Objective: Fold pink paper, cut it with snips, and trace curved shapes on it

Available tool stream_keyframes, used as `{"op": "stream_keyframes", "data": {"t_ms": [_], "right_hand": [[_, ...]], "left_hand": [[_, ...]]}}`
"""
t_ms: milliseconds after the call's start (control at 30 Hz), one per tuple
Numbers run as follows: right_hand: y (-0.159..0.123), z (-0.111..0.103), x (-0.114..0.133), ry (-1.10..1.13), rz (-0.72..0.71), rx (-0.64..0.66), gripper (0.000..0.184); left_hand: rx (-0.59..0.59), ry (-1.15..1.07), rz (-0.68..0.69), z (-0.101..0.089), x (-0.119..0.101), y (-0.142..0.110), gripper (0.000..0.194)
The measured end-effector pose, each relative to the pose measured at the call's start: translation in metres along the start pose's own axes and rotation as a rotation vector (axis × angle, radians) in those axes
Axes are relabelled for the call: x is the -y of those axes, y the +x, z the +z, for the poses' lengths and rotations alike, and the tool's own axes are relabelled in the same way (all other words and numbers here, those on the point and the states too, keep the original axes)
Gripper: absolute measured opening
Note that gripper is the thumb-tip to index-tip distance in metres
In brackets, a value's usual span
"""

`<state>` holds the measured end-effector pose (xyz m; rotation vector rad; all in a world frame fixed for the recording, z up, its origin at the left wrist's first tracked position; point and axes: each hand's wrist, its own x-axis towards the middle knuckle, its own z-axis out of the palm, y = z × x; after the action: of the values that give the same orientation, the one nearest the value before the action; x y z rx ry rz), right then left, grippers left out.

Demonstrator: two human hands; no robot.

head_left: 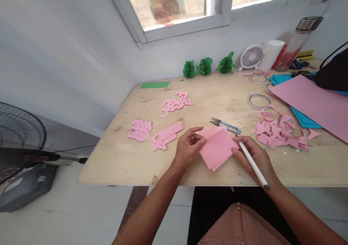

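Between my hands is a small stack of pink paper squares [216, 149], slightly fanned at the lower edge. My left hand [190, 143] pinches its left corner between thumb and fingers. At the right corner, my right hand [251, 156] grips the paper and also has a white pen [253, 166] lying across it, dark end toward the wrist. Just beyond the squares lie blue-handled thread snips [227, 125], blades pointing left. To the left rest pink strips with drawn curves [168, 135], scalloped pink cutouts [140, 130] and curly pink cutouts [176, 104].
Pink scraps [281, 131] are heaped on the right, near tape rolls [259, 101] and a large pink sheet [312, 100] over blue paper. Green paper figures [204, 66], a small white fan [251, 56] and a glass bottle [297, 45] line the wall. A floor fan [20, 136] stands left.
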<state>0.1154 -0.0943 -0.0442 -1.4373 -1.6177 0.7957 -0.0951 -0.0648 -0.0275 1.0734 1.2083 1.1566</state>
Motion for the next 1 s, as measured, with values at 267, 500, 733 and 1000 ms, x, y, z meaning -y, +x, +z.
{"op": "stream_keyframes", "data": {"t_ms": [267,500,733,1000], "right_hand": [[-0.007,-0.002,0.005,0.141,0.056,-0.152,0.022],[-0.028,-0.012,0.008,0.144,0.133,-0.221,0.023],[-0.043,-0.023,0.017,0.127,0.183,-0.260,0.027],[-0.051,-0.036,0.017,0.015,0.178,-0.322,0.025]], "left_hand": [[-0.001,0.396,0.267,-0.003,0.013,0.015,0.034],[-0.012,0.784,0.464,-0.002,0.019,0.028,0.029],[0.048,1.122,0.666,0.003,0.023,0.024,0.023],[0.105,1.253,0.750,0.005,0.019,0.003,0.016]]}}
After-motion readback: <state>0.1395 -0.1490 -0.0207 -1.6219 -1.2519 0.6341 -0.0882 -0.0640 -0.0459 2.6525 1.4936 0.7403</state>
